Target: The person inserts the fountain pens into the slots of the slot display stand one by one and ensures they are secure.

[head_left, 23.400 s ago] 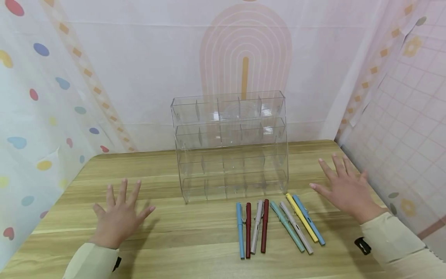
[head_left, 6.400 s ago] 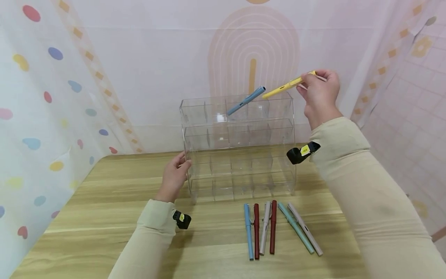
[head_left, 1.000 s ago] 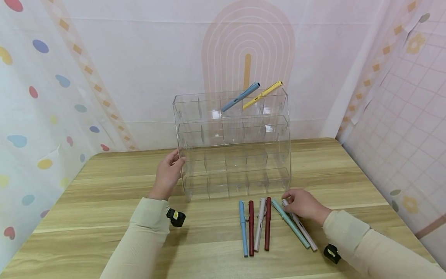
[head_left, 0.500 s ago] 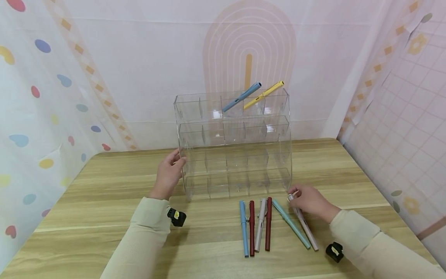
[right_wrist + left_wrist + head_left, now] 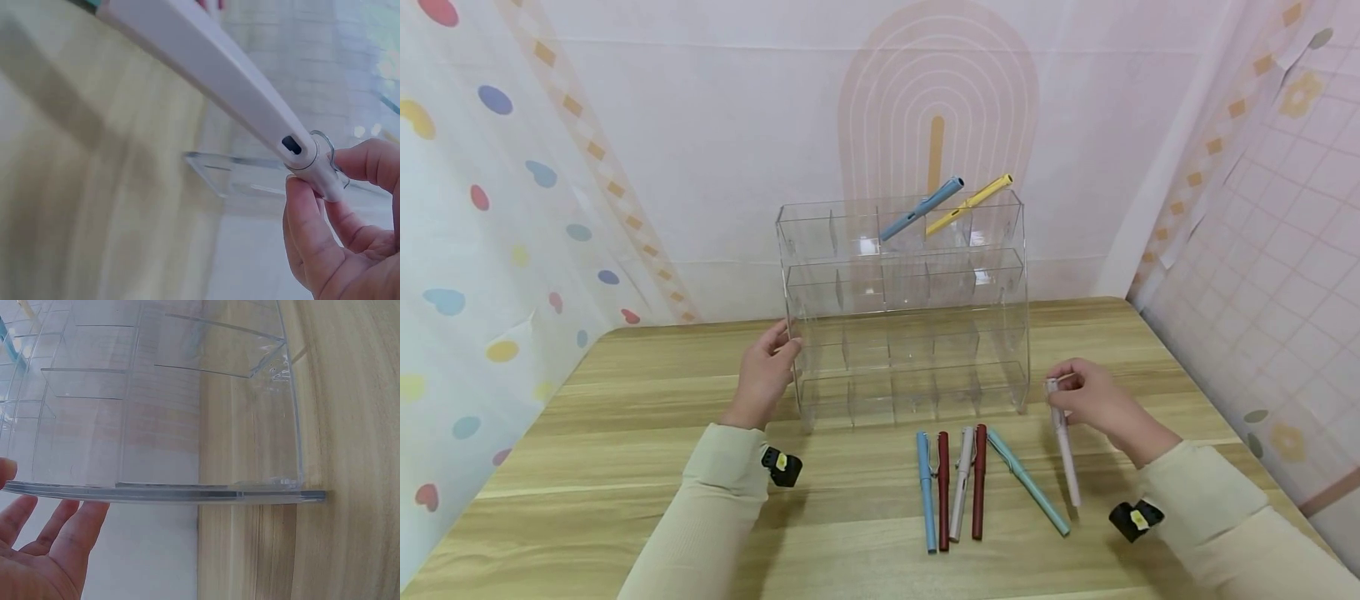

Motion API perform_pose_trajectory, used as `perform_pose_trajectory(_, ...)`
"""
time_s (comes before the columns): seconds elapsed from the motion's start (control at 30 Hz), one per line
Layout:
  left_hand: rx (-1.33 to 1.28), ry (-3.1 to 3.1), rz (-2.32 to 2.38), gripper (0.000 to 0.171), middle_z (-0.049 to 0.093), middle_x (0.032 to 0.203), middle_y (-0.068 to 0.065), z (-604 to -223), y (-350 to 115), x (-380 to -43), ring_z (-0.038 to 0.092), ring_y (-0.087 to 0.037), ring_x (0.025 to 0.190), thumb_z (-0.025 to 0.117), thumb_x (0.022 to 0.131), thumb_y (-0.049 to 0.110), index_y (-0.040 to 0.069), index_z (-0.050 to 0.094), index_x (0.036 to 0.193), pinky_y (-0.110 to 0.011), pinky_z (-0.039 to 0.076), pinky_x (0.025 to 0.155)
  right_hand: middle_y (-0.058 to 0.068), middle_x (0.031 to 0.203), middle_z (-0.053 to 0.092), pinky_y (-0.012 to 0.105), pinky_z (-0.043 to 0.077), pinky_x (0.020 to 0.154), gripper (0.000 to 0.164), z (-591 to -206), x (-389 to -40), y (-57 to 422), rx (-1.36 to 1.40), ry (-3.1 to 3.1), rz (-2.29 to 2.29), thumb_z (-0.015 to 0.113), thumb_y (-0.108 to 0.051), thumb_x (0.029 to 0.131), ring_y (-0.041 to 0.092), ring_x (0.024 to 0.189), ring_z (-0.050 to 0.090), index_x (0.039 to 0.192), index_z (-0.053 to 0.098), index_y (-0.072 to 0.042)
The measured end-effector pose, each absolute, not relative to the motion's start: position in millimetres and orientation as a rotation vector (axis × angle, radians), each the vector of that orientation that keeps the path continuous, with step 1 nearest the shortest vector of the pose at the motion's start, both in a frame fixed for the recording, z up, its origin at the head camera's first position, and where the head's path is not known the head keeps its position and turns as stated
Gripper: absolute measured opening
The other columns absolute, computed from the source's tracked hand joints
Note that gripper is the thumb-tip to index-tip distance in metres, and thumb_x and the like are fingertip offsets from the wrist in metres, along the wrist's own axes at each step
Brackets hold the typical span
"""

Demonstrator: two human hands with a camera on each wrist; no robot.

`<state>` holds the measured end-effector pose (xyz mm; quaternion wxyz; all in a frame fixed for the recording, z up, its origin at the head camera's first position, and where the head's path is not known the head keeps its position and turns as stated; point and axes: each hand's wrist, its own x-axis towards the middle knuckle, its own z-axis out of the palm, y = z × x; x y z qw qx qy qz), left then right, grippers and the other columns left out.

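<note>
My right hand [image 5: 1097, 400] pinches a pale lilac fountain pen [image 5: 1065, 454] by its capped end, right of the clear acrylic display rack [image 5: 902, 312]. In the right wrist view the pen's barrel [image 5: 212, 69] points away from thumb and fingertips, its metal clip beside the thumb. My left hand [image 5: 763, 371] holds the rack's left side panel, thumb on one face and fingers on the other, as the left wrist view shows at the panel edge [image 5: 175, 492]. A blue pen [image 5: 921, 208] and a yellow pen [image 5: 970, 204] lean in the rack's top tier.
On the wooden table [image 5: 647, 467], before the rack, lie a light blue pen [image 5: 927, 492], two dark red pens [image 5: 943, 492], a silver-grey pen [image 5: 961, 483] and a mint green pen [image 5: 1030, 483]. A patterned cloth [image 5: 715, 150] hangs behind.
My right hand has lifted the lilac pen from beside the mint green one and moved it right and back. Earlier, the blue and yellow pens went from table to top tier. Left hand stays.
</note>
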<state>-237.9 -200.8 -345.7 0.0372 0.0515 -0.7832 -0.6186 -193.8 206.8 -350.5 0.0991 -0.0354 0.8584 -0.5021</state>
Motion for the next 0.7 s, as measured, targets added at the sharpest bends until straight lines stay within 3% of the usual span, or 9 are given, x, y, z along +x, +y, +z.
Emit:
perform_pose_trajectory(0.43,0.149,-2.398,-1.912,0.051,0.043,0.142,-0.020,-344.4,-199.4,-237.4,0.043,-0.033,0.127,0.044,0.101,0.016,0.011,0.032,0.151,-0.051,0.042,0.100,0.001,0.093,0.054,0.027,0.055,0.069,0.033,-319.9,-197.5,216.2,-0.066,2.539,-1.802,0.057,-0.004,0.092,0.005,0.076,0.059,0.120,0.046,0.009)
perform_pose_trajectory(0.7,0.155,-2.401,-1.918,0.052,0.041,0.143,-0.020,-343.8,-200.0,-236.4,0.042,-0.033,0.129,0.044,0.101,0.016,0.012,0.032,0.151,-0.050,0.042,0.100,-0.005,0.084,0.054,0.022,0.055,0.065,0.019,-300.1,-197.8,213.1,-0.053,2.376,-2.252,0.058,0.003,0.089,0.005,0.072,0.060,0.102,0.051,-0.009)
